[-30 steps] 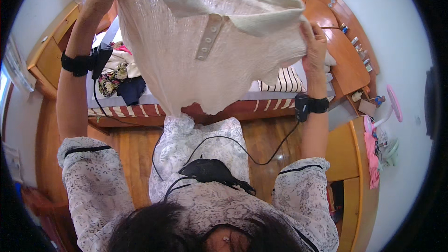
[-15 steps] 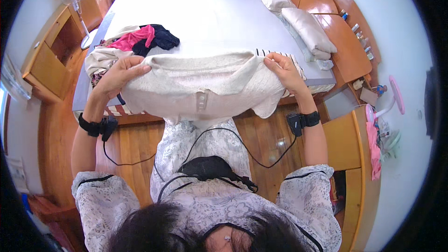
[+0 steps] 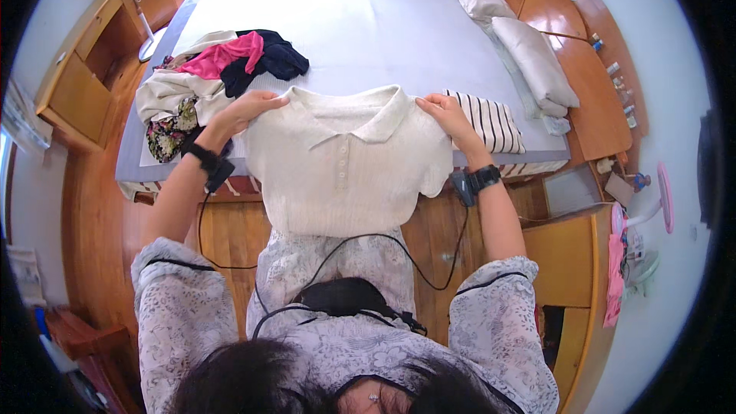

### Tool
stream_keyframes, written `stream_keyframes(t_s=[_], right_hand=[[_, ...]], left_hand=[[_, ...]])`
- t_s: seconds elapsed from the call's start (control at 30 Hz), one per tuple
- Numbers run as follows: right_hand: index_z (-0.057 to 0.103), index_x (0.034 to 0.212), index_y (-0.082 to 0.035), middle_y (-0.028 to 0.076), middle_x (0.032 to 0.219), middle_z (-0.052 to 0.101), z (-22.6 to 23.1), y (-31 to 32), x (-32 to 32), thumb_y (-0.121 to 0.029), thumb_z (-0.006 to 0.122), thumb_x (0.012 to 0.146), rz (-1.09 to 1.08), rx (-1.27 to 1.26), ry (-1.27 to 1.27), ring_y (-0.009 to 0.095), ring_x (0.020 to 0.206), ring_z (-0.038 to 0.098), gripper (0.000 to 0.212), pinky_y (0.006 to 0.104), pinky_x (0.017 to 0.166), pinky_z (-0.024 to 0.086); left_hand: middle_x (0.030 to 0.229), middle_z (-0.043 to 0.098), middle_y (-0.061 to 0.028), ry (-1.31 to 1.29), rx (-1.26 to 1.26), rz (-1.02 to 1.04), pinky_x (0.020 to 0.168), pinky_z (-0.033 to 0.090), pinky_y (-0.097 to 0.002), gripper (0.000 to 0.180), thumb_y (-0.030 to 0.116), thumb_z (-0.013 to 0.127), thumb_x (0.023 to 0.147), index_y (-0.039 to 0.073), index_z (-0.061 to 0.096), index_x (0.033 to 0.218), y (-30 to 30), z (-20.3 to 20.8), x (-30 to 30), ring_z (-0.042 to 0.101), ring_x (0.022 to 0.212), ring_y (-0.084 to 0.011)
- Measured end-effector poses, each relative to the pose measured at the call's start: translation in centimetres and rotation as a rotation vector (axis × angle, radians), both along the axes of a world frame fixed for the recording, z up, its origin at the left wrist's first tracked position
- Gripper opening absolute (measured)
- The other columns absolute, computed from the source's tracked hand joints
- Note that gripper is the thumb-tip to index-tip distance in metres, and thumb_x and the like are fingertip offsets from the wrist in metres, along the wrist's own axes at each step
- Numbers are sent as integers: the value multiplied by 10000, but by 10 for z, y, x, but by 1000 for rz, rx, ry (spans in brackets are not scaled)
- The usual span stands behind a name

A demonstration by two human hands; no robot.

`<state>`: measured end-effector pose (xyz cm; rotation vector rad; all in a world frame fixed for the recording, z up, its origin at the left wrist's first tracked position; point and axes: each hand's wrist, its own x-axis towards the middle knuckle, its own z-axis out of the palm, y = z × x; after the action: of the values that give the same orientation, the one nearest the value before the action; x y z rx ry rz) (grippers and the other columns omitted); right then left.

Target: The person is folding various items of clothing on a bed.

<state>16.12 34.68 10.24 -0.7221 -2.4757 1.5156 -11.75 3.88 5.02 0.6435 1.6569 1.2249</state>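
- Cream polo shirt [image 3: 349, 184] hung collar-up in front of patterned trousers [image 3: 280, 270], near the bed [image 3: 360, 38].
- Left hand [image 3: 249, 106] and right hand [image 3: 451, 116] each pinched one shoulder, presumably keeping the front spread flat.
- Striped folded cloth [image 3: 487, 124] lay on the bed, apart from the rumpled clothes pile [image 3: 199, 80], perhaps to avoid mixing.

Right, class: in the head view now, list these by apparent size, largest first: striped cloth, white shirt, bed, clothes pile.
1. Bed
2. White shirt, perhaps enlarged by being nearer the camera
3. Clothes pile
4. Striped cloth
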Motion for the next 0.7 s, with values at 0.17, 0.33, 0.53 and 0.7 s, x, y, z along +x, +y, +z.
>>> stream_keyframes(t_s=[0.17, 0.33, 0.53, 0.7], right_hand=[[604, 1065, -46, 146, 1063, 588, -121, 58, -52, -267, 620, 832, -169, 653, 84, 284, 989, 558, 321, 370, 839, 439], [530, 1189, -36, 146, 1240, 496, -185, 22, -53, -250, 525, 886, -51, 791, -5, 291, 1189, 434, 371, 433, 982, 350], [347, 1382, -59, 145, 1423, 339, -198, 4, -62, -333, 366, 952, 4, 1001, -99, 257, 1355, 252, 509, 460, 1111, 122], [350, 1383, -66, 119, 1429, 337, -199, 8, -64, -333, 353, 956, -19, 989, -50, 238, 1359, 244, 504, 450, 1111, 128]], left_hand=[[907, 621, -100, 392, -93, 270, 702, 481, -290, 505, 393, 690, 796, 8, 575, 1100, 44, -107, -47, 592, 782, -155], [843, 579, -123, 1064, -95, 185, 768, 444, -345, 569, 377, 721, 730, 31, 534, 1141, 39, -149, -22, 567, 825, -266], [777, 626, -95, 623, -118, 147, 675, 459, -324, 349, 315, 693, 775, 10, 620, 929, 20, -142, -48, 597, 725, -187], [755, 593, 13, 302, -83, 182, 575, 423, -233, 291, 306, 635, 858, 15, 618, 861, 14, -133, -59, 532, 652, -56]])
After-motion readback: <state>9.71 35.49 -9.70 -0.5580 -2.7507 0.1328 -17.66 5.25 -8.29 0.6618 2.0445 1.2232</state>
